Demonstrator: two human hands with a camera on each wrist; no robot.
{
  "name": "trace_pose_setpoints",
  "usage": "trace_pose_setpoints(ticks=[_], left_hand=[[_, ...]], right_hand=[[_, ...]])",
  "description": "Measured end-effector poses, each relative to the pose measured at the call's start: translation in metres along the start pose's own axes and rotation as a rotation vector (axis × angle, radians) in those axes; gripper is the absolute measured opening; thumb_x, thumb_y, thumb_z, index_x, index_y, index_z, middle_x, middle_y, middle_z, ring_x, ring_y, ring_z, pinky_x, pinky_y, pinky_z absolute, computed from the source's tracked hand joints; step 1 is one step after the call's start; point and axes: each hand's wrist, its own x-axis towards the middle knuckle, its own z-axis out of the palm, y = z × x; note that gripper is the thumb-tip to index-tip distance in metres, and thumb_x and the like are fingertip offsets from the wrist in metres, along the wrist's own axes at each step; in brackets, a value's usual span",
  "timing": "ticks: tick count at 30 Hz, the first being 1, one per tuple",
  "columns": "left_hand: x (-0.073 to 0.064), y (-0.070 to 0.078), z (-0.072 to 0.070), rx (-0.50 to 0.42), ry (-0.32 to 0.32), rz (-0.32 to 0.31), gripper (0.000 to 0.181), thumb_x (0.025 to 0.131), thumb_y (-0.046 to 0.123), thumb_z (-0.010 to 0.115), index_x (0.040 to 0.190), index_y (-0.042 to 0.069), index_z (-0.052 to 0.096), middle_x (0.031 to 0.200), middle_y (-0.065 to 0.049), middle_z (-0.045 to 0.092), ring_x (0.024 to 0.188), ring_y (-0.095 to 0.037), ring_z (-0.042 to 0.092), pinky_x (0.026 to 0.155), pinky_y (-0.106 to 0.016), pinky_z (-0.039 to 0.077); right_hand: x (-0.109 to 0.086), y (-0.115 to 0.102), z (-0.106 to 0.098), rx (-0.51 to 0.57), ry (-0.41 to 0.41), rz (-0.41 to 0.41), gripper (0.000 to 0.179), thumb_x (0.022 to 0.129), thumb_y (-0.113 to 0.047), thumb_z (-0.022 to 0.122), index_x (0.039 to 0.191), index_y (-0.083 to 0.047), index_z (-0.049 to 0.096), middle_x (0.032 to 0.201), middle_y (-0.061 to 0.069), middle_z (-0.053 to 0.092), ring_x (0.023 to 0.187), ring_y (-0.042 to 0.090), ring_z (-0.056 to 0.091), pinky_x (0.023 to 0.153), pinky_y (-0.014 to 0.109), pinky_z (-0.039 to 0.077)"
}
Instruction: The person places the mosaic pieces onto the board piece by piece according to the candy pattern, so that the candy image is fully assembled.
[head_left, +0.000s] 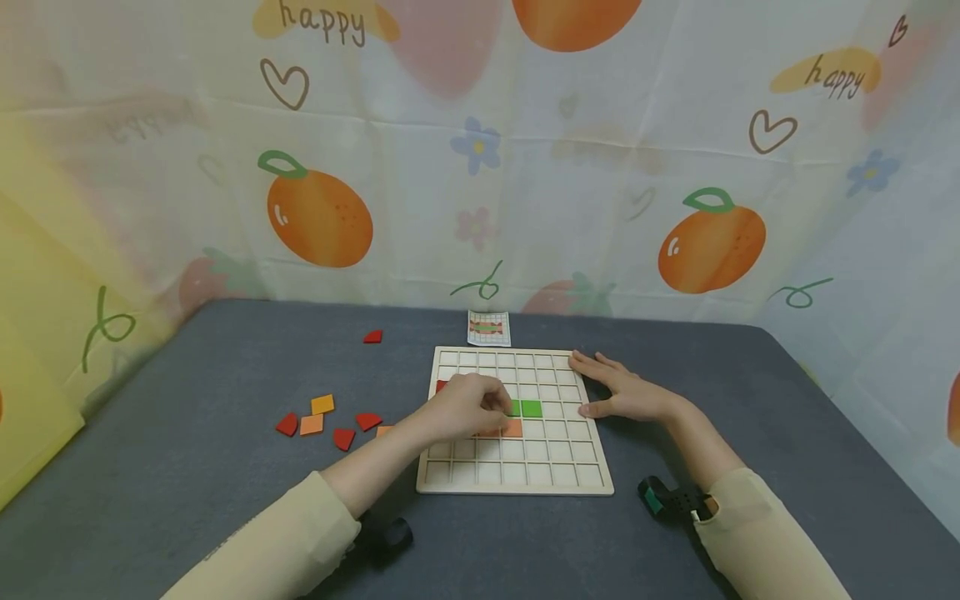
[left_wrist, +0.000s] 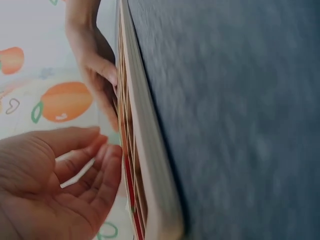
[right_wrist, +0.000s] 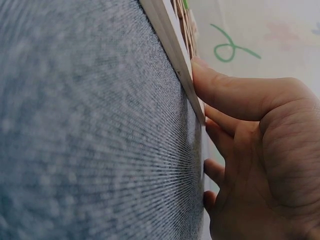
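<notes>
A grainy grey tabletop [head_left: 225, 517] bears a pale, gridded board [head_left: 517, 489]; the right hand [head_left: 622, 393] spreads at its edge, the left hand [head_left: 467, 406] curls over it, any pinch hidden. Green squares [head_left: 532, 408] sit inside; red wedges [head_left: 344, 439] lie left.

Loose pale-cream left sleeve [head_left: 262, 542] at eight o'clock, matching right sleeve [head_left: 768, 542] at four. Under left cuff [head_left: 337, 504] I spot rounded black wrist gadget [head_left: 390, 540]; by right cuff [head_left: 723, 498], black strapped unit [head_left: 678, 500] with teal-green patch [head_left: 653, 502].
</notes>
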Motion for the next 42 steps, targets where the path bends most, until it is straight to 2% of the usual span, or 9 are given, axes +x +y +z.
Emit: trace_pose_setpoints(ticks=[3, 7, 10, 17, 24, 27, 36, 40, 42], left_hand=[[-0.002, -0.003, -0.009, 0.001, -0.022, 0.024, 0.014, 0.087, 0.007, 0.065, 0.099, 0.007, 0.072, 0.087, -0.003, 0.073, 0.074, -0.006, 0.058, 0.069, -0.021, 0.046], [-0.005, -0.009, -0.021, -0.002, -0.024, 0.012, 0.019, 0.088, 0.009, 0.060, 0.103, 0.008, 0.072, 0.088, -0.002, 0.072, 0.075, -0.008, 0.059, 0.072, -0.024, 0.047], [-0.008, -0.015, -0.030, 0.001, -0.009, -0.014, 0.017, 0.089, 0.013, 0.064, 0.104, 0.009, 0.072, 0.088, -0.001, 0.071, 0.078, -0.009, 0.059, 0.075, -0.026, 0.048], [-0.016, -0.029, -0.045, 0.006, 0.002, -0.064, 0.014, 0.091, 0.017, 0.064, 0.101, 0.011, 0.072, 0.095, -0.002, 0.072, 0.079, -0.012, 0.061, 0.070, -0.027, 0.049], [-0.029, -0.044, -0.064, 0.033, 0.018, -0.069, 0.010, 0.092, 0.019, 0.067, 0.098, 0.014, 0.073, 0.095, -0.002, 0.074, 0.084, -0.014, 0.063, 0.077, -0.029, 0.049], [-0.031, -0.054, -0.071, 0.042, 0.012, -0.096, 0.010, 0.092, 0.021, 0.067, 0.097, 0.015, 0.074, 0.094, 0.000, 0.074, 0.085, -0.014, 0.061, 0.078, -0.030, 0.048], [-0.041, -0.080, -0.091, 0.021, -0.106, -0.138, 0.021, 0.094, 0.032, 0.066, 0.101, 0.013, 0.074, 0.093, -0.003, 0.071, 0.086, -0.015, 0.060, 0.079, -0.030, 0.048], [-0.047, -0.089, -0.100, -0.053, -0.188, -0.168, 0.024, 0.092, 0.032, 0.069, 0.104, 0.012, 0.073, 0.097, 0.001, 0.073, 0.090, -0.013, 0.063, 0.085, -0.030, 0.051], [-0.051, -0.093, -0.104, -0.110, -0.231, -0.188, 0.026, 0.089, 0.028, 0.072, 0.105, 0.008, 0.071, 0.093, 0.001, 0.072, 0.087, -0.012, 0.064, 0.086, -0.030, 0.051]], right_hand=[[0.001, 0.001, 0.001, 0.001, -0.002, 0.005, 0.091, 0.090, -0.040, 0.069, 0.159, -0.011, 0.018, 0.168, 0.015, 0.006, 0.152, 0.048, -0.009, 0.111, 0.078, -0.004], [0.001, 0.002, 0.001, 0.003, -0.001, 0.009, 0.091, 0.090, -0.040, 0.069, 0.159, -0.011, 0.017, 0.168, 0.015, 0.006, 0.152, 0.048, -0.009, 0.111, 0.077, -0.004], [0.002, 0.002, 0.001, 0.002, 0.000, 0.013, 0.091, 0.090, -0.040, 0.069, 0.159, -0.011, 0.017, 0.168, 0.015, 0.006, 0.152, 0.048, -0.009, 0.112, 0.077, -0.003], [0.001, 0.002, 0.001, 0.000, 0.005, 0.009, 0.091, 0.089, -0.039, 0.069, 0.159, -0.011, 0.018, 0.168, 0.016, 0.006, 0.152, 0.048, -0.008, 0.111, 0.077, -0.004], [0.000, 0.001, 0.001, 0.008, 0.007, -0.001, 0.091, 0.089, -0.039, 0.070, 0.158, -0.010, 0.019, 0.168, 0.016, 0.007, 0.152, 0.048, -0.008, 0.111, 0.077, -0.003], [0.000, 0.000, 0.000, 0.007, 0.008, 0.000, 0.091, 0.089, -0.039, 0.070, 0.158, -0.010, 0.019, 0.168, 0.016, 0.007, 0.152, 0.048, -0.008, 0.112, 0.077, -0.003], [0.000, 0.001, 0.001, 0.006, 0.011, -0.001, 0.090, 0.089, -0.039, 0.070, 0.158, -0.010, 0.019, 0.168, 0.016, 0.007, 0.152, 0.048, -0.008, 0.111, 0.078, -0.004], [0.000, 0.001, 0.001, 0.004, 0.011, -0.001, 0.090, 0.089, -0.039, 0.070, 0.158, -0.010, 0.020, 0.168, 0.016, 0.007, 0.153, 0.048, -0.008, 0.111, 0.078, -0.004], [0.000, 0.001, 0.001, 0.003, 0.011, 0.000, 0.090, 0.089, -0.039, 0.070, 0.158, -0.010, 0.020, 0.168, 0.016, 0.007, 0.153, 0.048, -0.008, 0.111, 0.078, -0.005]])
